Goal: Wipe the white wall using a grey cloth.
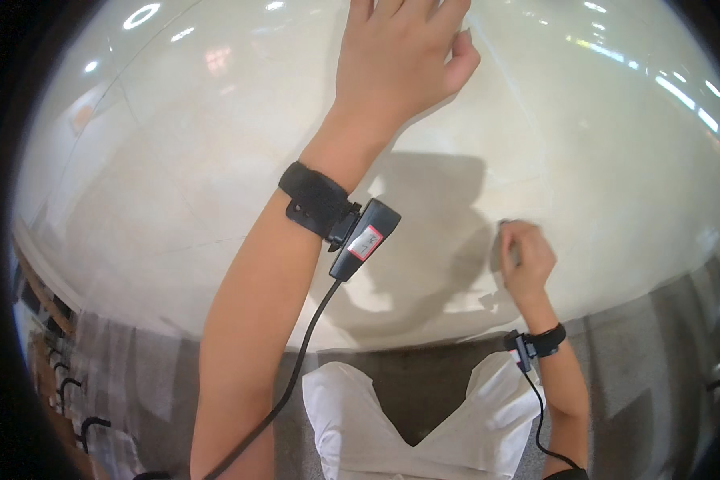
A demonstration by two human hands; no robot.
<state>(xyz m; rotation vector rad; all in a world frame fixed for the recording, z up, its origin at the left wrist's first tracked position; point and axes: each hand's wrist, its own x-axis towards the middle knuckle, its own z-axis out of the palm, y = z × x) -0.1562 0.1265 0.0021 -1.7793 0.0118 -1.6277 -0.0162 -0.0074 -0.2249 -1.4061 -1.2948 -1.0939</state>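
Observation:
My left hand reaches to the top edge of the view over a glossy cream tabletop; its fingertips are cut off by the frame, so what they touch is hidden. A black strap on that wrist carries a small black cabled device with a label. Lower on the right, my right hand is at the tabletop, its thumb and fingers curled towards each other. A small dark spot shows at its fingertips; whether it is a held thing cannot be told. Another black strap with a device sits on the right wrist.
The table's curved near edge runs just before my knees in white trousers. Black cables trail down both forearms. Black hooks and a brown edge stand at the far left. Bright lights reflect off the tabletop, and shadows fall across it.

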